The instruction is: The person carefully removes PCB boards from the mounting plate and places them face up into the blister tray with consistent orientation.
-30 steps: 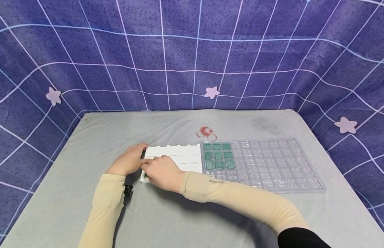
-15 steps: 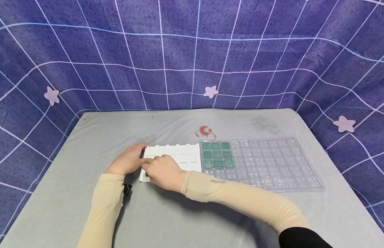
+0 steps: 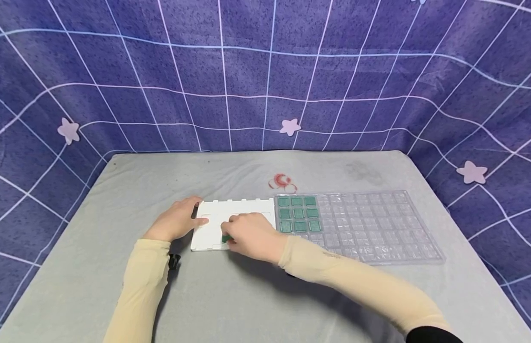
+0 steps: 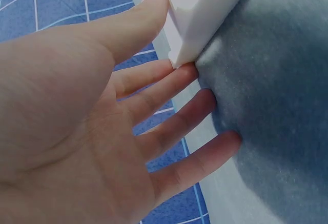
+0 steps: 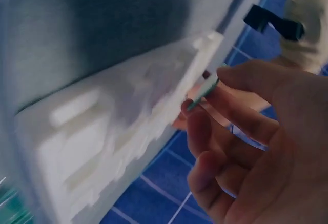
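A white tray [image 3: 210,238] with shallow recesses lies on the grey cloth. At its left end is my left hand [image 3: 173,222], its thumb over the rim. In the left wrist view the other fingers [image 4: 177,137] are spread and nearly straight, two tips touching the tray's corner. My right hand [image 3: 254,237] is above the middle of the white tray, pinching a small green chip [image 5: 202,96] between thumb and fingertips. Part of that chip is hidden by the fingers. The right hand and wrist cover some of the tray's recesses.
A long clear compartment tray [image 3: 376,228] adjoins the white tray on the right. Several green chips [image 3: 299,213] sit in its left compartments. A grid-patterned purple curtain [image 3: 248,71] rises behind the table. The right forearm [image 3: 359,281] crosses the near side.
My right hand has moved right from the white tray's left end with the green chip in its fingers, uncovering the tray's left end. The left hand has stayed at the left edge.
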`<action>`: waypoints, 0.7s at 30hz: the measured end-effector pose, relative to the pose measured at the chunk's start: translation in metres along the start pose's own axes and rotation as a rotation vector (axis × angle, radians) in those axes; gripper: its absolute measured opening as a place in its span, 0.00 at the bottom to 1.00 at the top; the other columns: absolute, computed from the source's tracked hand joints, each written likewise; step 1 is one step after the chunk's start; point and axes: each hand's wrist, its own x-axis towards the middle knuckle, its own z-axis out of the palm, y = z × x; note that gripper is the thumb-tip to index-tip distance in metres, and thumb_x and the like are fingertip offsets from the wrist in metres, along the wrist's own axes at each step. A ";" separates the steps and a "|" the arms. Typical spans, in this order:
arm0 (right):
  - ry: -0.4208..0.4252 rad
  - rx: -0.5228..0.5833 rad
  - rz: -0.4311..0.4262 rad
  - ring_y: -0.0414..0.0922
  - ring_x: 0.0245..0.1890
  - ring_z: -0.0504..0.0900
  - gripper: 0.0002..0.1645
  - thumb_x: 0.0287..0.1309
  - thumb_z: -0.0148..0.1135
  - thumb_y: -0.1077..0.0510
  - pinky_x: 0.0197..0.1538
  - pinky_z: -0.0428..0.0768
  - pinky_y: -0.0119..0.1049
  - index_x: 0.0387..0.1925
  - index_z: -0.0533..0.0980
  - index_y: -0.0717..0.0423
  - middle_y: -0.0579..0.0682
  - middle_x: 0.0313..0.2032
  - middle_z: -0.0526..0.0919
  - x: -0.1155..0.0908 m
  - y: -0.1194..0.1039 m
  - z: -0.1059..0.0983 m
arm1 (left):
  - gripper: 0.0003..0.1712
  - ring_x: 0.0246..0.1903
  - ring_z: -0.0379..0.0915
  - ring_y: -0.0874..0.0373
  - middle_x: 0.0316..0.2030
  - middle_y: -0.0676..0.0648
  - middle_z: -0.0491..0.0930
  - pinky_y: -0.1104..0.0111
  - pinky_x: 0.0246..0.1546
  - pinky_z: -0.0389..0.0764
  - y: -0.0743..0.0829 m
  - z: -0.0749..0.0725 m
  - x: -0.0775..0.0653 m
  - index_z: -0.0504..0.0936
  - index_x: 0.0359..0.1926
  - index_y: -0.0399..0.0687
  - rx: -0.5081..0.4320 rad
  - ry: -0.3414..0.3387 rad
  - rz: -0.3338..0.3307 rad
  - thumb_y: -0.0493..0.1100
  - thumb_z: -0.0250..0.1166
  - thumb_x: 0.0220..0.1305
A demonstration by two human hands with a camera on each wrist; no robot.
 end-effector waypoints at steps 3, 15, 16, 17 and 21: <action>-0.005 0.060 0.038 0.37 0.30 0.84 0.06 0.58 0.72 0.50 0.29 0.80 0.33 0.37 0.83 0.42 0.39 0.32 0.85 -0.014 0.011 -0.007 | 0.36 0.67 0.64 0.29 0.68 0.31 0.70 0.37 0.65 0.68 0.000 -0.002 0.000 0.67 0.69 0.34 -0.001 -0.011 -0.003 0.52 0.65 0.70; 0.097 0.134 0.168 0.37 0.26 0.81 0.08 0.56 0.73 0.54 0.24 0.76 0.30 0.38 0.84 0.44 0.39 0.36 0.86 -0.086 0.068 -0.019 | 0.39 0.70 0.61 0.28 0.70 0.30 0.67 0.37 0.67 0.66 -0.001 -0.002 0.000 0.65 0.71 0.34 0.002 -0.021 -0.003 0.53 0.64 0.70; 0.096 0.134 0.179 0.37 0.26 0.81 0.08 0.56 0.74 0.53 0.24 0.76 0.30 0.38 0.84 0.44 0.39 0.36 0.87 -0.091 0.071 -0.019 | 0.39 0.70 0.60 0.28 0.70 0.30 0.67 0.36 0.67 0.66 -0.001 -0.002 -0.001 0.65 0.71 0.34 0.004 -0.024 -0.004 0.53 0.64 0.70; 0.090 0.137 0.192 0.37 0.26 0.81 0.08 0.56 0.74 0.53 0.24 0.75 0.30 0.39 0.84 0.44 0.39 0.37 0.87 -0.097 0.074 -0.018 | 0.39 0.70 0.60 0.27 0.71 0.30 0.67 0.36 0.67 0.66 0.000 -0.002 -0.001 0.65 0.72 0.34 0.006 -0.027 -0.003 0.53 0.64 0.70; 0.046 0.163 0.218 0.37 0.26 0.80 0.09 0.55 0.73 0.53 0.26 0.77 0.32 0.40 0.85 0.45 0.41 0.38 0.87 -0.117 0.083 -0.011 | 0.40 0.70 0.60 0.27 0.71 0.30 0.66 0.36 0.67 0.66 0.001 -0.002 -0.002 0.64 0.72 0.33 0.009 -0.038 -0.003 0.54 0.64 0.70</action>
